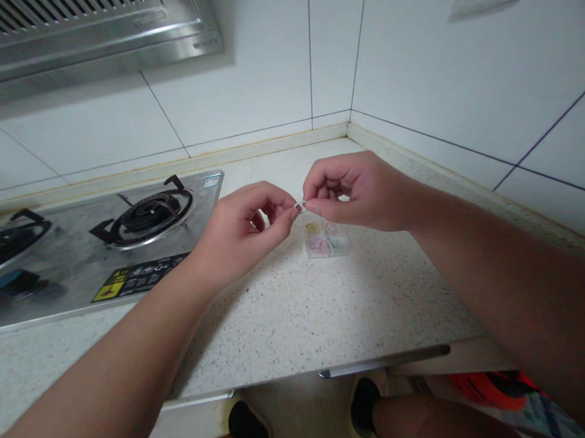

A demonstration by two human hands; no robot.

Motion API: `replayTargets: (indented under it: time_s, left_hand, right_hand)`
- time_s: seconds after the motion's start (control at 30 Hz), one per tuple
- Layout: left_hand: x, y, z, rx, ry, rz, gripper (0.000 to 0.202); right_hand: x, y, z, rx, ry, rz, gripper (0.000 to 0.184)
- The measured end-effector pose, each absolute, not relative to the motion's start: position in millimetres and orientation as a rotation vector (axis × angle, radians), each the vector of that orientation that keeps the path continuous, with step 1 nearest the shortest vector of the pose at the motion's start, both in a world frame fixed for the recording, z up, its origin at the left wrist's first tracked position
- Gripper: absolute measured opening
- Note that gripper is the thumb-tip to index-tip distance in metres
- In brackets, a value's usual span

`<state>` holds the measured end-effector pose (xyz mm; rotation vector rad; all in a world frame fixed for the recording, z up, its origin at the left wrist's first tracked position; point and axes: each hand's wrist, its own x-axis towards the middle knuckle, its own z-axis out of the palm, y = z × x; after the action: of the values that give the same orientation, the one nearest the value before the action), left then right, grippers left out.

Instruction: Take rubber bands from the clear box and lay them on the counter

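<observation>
My left hand [245,225] and my right hand [353,191] meet above the speckled counter [298,305]. Both are pinched on one tiny pale object [299,205] held between the fingertips; it is too small to name. Just below and behind the hands, a small clear plastic box [326,238] lies on the counter with several small coloured rings or bands inside.
A steel gas stove [98,239] with two burners fills the left side of the counter. A range hood [84,33] hangs above it. White tiled walls meet in the corner behind. A drawer handle [382,361] runs along the front edge; my feet show below.
</observation>
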<state>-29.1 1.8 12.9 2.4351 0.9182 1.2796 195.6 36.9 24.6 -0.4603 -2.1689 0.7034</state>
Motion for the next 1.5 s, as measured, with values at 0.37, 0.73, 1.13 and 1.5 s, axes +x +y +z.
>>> replayTargets:
  time_s: [0.37,0.73,1.13,1.5]
  left_hand:
    - [-28.0,-0.2,13.2,2.385,0.943,1.263,0.012]
    - [-29.4,0.8,12.1,2.388,0.915,1.278,0.011]
    - [-31.9,0.9,11.6,2.28,0.96,1.242,0.041]
    - [-30.4,-0.6,13.8,2.341,0.957,1.213,0.037]
  right_hand:
    - [196.0,36.1,25.7,-0.447,-2.152,0.765,0.014]
    - [195.7,33.8,27.1,-0.488,-2.153,0.737,0.01]
    - [196.8,34.9,24.9,-0.512,-2.103,0.775,0.009]
    - [194.9,31.1,31.9,-0.48,-2.052,0.874,0.015]
